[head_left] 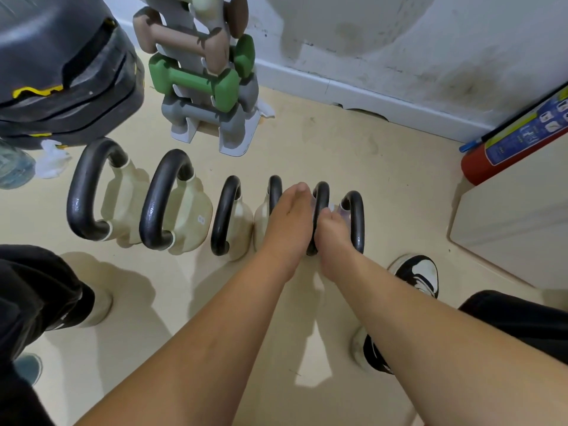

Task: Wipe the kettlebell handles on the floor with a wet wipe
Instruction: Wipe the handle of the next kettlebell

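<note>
Several cream kettlebells with black handles stand in a row on the floor. My right hand point(333, 232) is wrapped around the lower part of the fifth kettlebell handle point(321, 193), with a pale wet wipe point(339, 209) pressed against it. My left hand point(287, 219) lies over the fourth kettlebell point(261, 216), fingers stretched toward the top of the fifth handle; its grip is hidden. The sixth kettlebell handle point(356, 219) stands just right of my right hand. The first three kettlebell handles point(83, 195), point(156, 198), point(222, 216) are free.
A rack of dumbbells point(203, 81) stands behind the row, beside black equipment point(61, 72) at the far left. A crumpled wipe point(50, 159) lies by a water bottle point(12, 167). A red fire extinguisher point(504, 149) leans on a cabinet point(516, 216) at right. My shoes point(419, 273) flank the row.
</note>
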Motion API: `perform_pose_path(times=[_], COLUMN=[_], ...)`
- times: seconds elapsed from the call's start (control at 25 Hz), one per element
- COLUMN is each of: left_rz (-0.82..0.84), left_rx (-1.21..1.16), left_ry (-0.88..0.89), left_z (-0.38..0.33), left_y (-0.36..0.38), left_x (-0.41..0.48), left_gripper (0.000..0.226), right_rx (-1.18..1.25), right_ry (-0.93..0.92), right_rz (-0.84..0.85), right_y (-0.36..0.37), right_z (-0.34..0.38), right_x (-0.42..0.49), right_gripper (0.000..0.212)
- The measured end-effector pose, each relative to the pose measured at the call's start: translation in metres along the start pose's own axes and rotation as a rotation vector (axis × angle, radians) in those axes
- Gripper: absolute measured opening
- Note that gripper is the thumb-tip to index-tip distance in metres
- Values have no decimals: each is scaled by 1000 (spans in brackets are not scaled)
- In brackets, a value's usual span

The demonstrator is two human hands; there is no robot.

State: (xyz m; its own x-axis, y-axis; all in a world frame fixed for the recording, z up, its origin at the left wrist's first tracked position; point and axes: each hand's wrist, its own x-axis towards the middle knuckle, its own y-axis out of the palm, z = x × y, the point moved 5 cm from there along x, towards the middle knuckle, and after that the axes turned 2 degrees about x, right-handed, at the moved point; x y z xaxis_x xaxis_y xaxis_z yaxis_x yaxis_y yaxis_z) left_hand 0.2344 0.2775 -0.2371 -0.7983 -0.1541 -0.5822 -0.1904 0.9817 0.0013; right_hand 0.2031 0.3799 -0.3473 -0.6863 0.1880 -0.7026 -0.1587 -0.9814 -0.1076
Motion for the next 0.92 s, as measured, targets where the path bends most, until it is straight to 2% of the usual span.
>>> perform_pose_path(times=[0.08, 0.2, 0.28, 0.36, 0.44, 0.52, 0.6, 0.68, 0.8, 0.92], left_rz=[-1, 9, 50, 82, 73, 102, 175, 229, 204, 77], left_rx=[-2, 61, 93, 98, 89, 3, -132, -250, -303, -286], left_ry=[5, 18, 57, 75, 84, 39, -70, -193, -313, -230], left_z=[4, 9, 13, 11, 11, 13, 16, 23, 33, 28], left_y=[0, 2, 5, 5, 1, -1, 0, 4, 15, 19], left_x=[-3, -10, -14, -19, -19, -15, -13, -11, -6, 6], left_gripper=[24, 10, 17, 22, 17, 28, 32, 32, 30, 22], right_rx=[-187, -413, -448, -314, -324, -408, -464, -520, -576, -605], right_ry=[-157, -265, -211, -73, 15, 12, -24, -67, -140, -297], right_rz=[-26, -30, -35, 98, 264, 311, 339, 324, 266, 34], right_y=[-7, -24, -34, -34, -34, -37, -39, -45, -51, -65], right_z=[5, 15, 26, 45, 63, 78, 88, 91, 91, 109], right_x=[-25, -62, -72, -76, -80, -72, -68, -62, -47, -18], right_gripper=[23, 16, 21, 22, 26, 33, 28, 22, 20, 30])
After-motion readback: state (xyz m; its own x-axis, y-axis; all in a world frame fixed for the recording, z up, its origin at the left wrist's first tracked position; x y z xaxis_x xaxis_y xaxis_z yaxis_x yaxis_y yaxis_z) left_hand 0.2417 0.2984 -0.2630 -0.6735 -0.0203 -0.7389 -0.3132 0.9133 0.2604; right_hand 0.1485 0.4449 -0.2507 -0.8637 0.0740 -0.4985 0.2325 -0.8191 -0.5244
